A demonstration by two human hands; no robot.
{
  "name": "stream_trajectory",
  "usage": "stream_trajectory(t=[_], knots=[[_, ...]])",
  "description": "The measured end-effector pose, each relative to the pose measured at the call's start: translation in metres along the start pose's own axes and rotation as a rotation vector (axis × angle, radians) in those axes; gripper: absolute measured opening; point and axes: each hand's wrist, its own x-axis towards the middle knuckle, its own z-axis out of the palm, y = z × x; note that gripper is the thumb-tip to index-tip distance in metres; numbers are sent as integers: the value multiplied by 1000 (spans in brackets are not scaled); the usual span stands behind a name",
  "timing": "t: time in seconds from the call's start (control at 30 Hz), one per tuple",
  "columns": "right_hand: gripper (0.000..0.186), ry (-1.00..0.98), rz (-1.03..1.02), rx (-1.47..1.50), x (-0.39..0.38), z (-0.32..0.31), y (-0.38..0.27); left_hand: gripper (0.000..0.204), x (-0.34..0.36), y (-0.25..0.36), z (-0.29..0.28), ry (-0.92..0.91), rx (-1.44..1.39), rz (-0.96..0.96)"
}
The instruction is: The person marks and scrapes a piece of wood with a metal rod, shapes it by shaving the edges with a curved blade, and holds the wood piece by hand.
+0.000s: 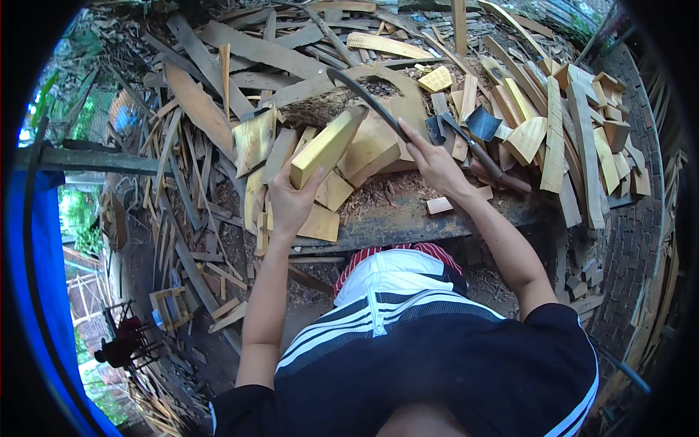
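Note:
My left hand (293, 205) grips the lower end of a thick yellow wood block (329, 149), which tilts up and to the right. In my right hand (438, 167) is a machete (368, 98) with a long, dark, curved blade, its tip up and to the left. The blade passes close to the block's upper end; whether they touch I cannot tell. Beneath them is a large, rough chopping stump (408, 102). Another pale wood block (370, 149) rests against it, just right of the held one.
A wooden-handled tool with a dark metal head (484, 156) lies to the right, by a pile of cut wood pieces (553, 138). A small wood offcut (439, 206) is on the worn bench (393, 224). Long planks (262, 51) heap up behind; a blue tarp (44, 291) hangs at left.

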Motion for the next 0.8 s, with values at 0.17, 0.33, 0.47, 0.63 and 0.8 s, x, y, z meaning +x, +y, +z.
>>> stream_trajectory(t=[0.17,0.33,0.47,0.63,0.8], knots=[[52,180,-137,64,9,-37,-69,30,6,-14,7,110,-184,-100],[53,151,-114,118,3,-21,-37,30,5,-35,21,228,-182,-57],[58,117,-27,67,-15,11,3,30,-10,-47,12,470,-339,-212],[58,56,54,59,-25,15,23,44,-25,-36,-5,473,-892,-422],[52,105,-63,35,-18,23,36,47,-32,-52,20,439,-1133,-668]])
